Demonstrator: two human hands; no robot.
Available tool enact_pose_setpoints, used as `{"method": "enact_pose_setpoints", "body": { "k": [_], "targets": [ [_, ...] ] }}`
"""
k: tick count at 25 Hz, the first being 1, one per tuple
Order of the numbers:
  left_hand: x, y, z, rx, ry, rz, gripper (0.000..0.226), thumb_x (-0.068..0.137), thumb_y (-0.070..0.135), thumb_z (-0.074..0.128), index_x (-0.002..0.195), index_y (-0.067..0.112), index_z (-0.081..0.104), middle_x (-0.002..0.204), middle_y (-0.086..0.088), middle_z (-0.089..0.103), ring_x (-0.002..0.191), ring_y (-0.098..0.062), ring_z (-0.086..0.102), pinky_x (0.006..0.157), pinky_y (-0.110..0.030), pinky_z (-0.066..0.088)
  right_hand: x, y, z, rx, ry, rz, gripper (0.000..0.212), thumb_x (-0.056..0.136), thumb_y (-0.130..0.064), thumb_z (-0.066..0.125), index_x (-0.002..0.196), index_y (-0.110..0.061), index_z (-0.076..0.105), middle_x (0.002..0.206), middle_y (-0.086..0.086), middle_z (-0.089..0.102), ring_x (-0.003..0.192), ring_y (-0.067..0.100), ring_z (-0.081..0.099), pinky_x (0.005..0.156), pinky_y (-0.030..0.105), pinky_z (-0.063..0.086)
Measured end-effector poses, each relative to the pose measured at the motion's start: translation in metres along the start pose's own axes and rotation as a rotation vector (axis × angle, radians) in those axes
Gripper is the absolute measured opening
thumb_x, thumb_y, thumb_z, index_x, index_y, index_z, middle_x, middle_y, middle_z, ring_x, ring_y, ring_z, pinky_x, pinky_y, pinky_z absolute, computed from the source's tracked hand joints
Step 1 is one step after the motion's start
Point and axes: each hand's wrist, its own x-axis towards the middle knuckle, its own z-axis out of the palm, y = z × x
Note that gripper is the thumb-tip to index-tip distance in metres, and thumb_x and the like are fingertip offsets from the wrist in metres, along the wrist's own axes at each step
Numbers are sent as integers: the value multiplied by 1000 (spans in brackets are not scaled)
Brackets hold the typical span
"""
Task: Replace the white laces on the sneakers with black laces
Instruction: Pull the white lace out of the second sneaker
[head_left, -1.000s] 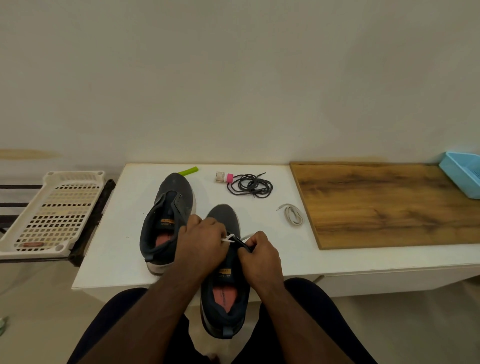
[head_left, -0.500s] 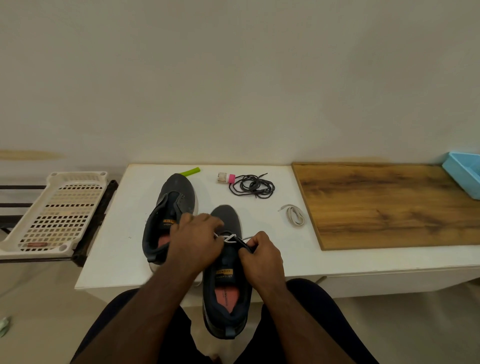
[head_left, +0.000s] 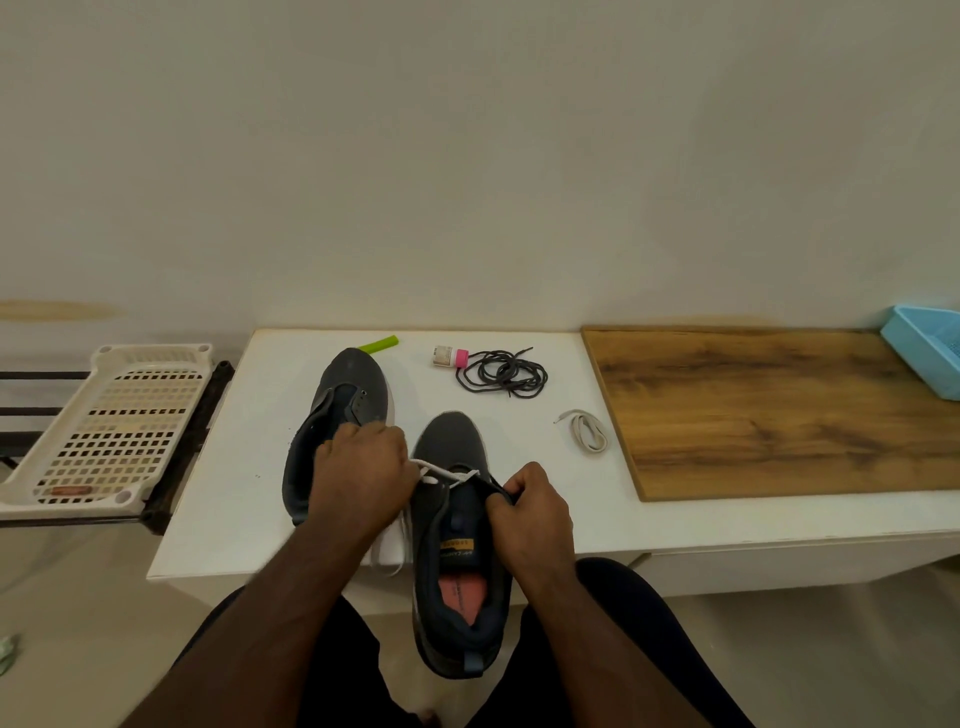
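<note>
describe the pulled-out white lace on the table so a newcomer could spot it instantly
Start at the wooden board on the right half of the white table. Just off its left edge, nearer than the tangled black laces, lies the loose white lace, folded into a small flat loop. It lies apart from both sneakers, whereas the other white lace is still threaded in the nearer shoe.

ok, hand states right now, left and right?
Left hand: closed, pulling the white lace.
Right hand: closed, gripping the near sneaker by its eyelet edge.
</note>
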Motion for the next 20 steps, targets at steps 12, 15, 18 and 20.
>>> {"method": "enact_pose_setpoints", "body": {
  "k": [12, 15, 18, 20],
  "targets": [
    [-19, 19, 22, -434, -240, -50, 40, 72, 49, 70, 94, 24, 48, 90, 3, 57, 78, -11, 55, 60, -27, 40, 7, -2, -10, 73, -2, -66, 17, 92, -33, 63, 82, -20, 60, 80, -6, 63, 77, 9, 59, 68, 25, 45],
    [-19, 16, 20, -325, -275, -43, 24, 84, 37, 63, 94, 20, 49, 83, 4, 57, 77, -11, 53, 62, -27, 38, 25, -2, -10, -37, 23, -316, 9, 92, -22, 64, 97, -22, 72, 97, -9, 67, 92, 5, 58, 82, 22, 45],
    [-17, 17, 17, -310, -231, -20, 14, 90, 31, 54, 85, 19, 49, 77, 3, 56, 72, -12, 51, 55, -25, 33, 32, -6, 4, -215, -131, -469, 24, 90, -15, 60, 109, -21, 74, 108, -2, 66, 103, 15, 55, 93, 28, 44],
    [-17, 18, 15, -314, -228, -27, 17, 92, 30, 51, 80, 20, 46, 75, 2, 55, 68, -10, 49, 53, -24, 31, 30, -9, 13, -273, -149, -499, 25, 89, -14, 57, 106, -19, 75, 107, 1, 64, 104, 19, 53, 91, 29, 42]
  ]
}}
